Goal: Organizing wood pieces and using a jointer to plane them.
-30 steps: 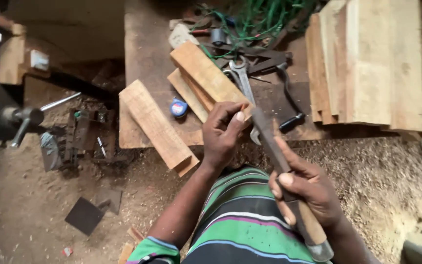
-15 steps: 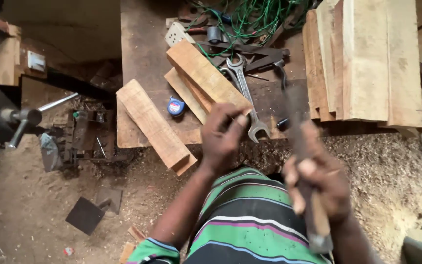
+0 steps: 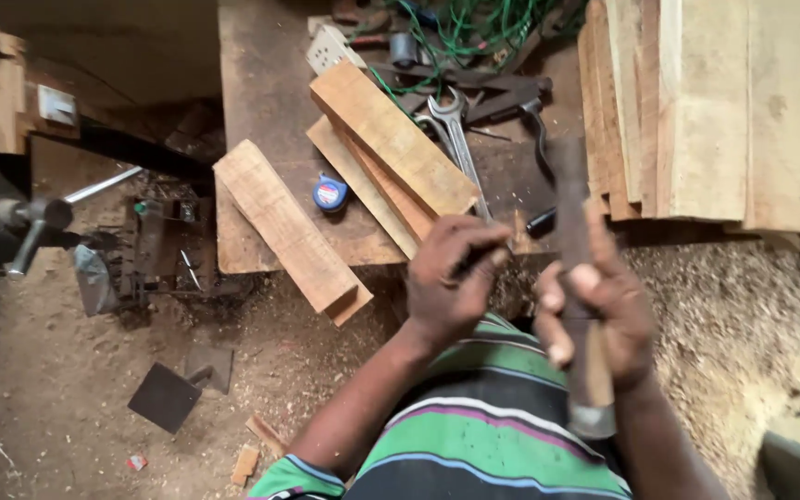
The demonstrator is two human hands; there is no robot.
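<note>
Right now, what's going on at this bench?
A person in a striped shirt stands at a wooden bench in a sawdust-strewn workshop. The right hand has a grip on a long tool with a wooden handle, raised over the bench edge; its blade is blurred. The left hand is closed near the end of a stack of wood blocks. Another block overhangs the bench edge. A tape measure, a wrench, green wire and planks lie about.
</note>
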